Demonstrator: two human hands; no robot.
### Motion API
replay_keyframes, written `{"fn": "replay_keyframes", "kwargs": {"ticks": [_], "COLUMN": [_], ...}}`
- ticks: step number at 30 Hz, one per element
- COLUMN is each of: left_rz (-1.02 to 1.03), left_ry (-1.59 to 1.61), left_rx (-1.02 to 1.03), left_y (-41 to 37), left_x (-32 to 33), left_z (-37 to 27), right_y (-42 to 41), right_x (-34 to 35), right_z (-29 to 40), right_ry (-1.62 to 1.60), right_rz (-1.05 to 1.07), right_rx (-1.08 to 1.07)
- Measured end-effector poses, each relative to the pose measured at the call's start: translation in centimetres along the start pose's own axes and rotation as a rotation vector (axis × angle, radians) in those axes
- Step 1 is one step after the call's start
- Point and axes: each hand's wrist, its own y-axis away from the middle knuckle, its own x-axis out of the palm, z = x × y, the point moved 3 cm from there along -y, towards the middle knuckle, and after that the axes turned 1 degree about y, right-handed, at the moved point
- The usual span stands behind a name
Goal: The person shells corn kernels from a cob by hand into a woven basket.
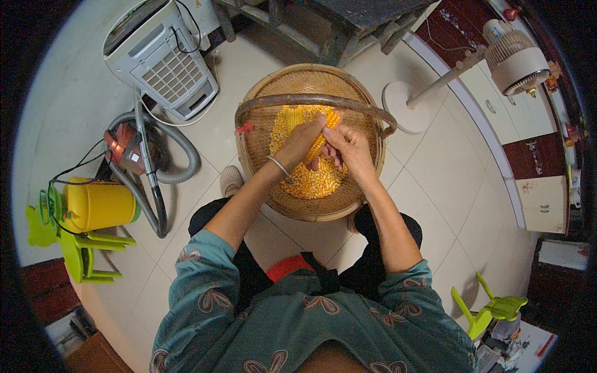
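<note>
An ear of yellow corn [332, 119] lies slantwise between my two hands, above a round woven basket [308, 83]. My left hand [302, 140] grips the ear, its thumb near the upper end. From the other side, my right hand [349, 145] is closed around the same ear, thumb pressed on the kernel rows. Loose corn kernels [317, 183] are heaped on the basket's floor below. Another corn ear [295, 118] rests on the kernels, left of my hands. The basket's curved handle [308, 99] arches across beyond my fingers. Part of the held ear is hidden by my hands.
A dark wooden table [368, 14] stands behind the basket. To the left are an air cooler [163, 70], a vacuum cleaner [135, 149], a yellow sprayer tank [100, 204] and a green plastic chair [79, 256]. A standing fan [513, 58] is at the right, near cabinets [489, 93].
</note>
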Motion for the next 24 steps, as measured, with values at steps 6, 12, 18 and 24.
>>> {"fn": "replay_keyframes", "kwargs": {"ticks": [6, 12, 18, 24], "left_rz": [0.047, 0.116, 0.085, 0.031], "left_ry": [0.057, 0.073, 0.096, 0.041], "left_rx": [0.097, 0.126, 0.165, 0.028], "left_y": [1.0, 0.6, 0.4, -0.2], "left_x": [0.5, 0.7, 0.9, 0.1], "left_z": [-1.0, -0.5, -0.6, 0.7], "right_y": [0.3, 0.2, 0.2, 0.0], "right_x": [-1.3, -1.4, -1.4, -1.2], "right_z": [1.0, 1.1, 1.0, 1.0], "right_ry": [-0.276, -0.213, -0.165, -0.205], "right_rz": [-0.029, -0.030, 0.043, 0.066], "right_rx": [0.044, 0.024, 0.031, 0.028]}}
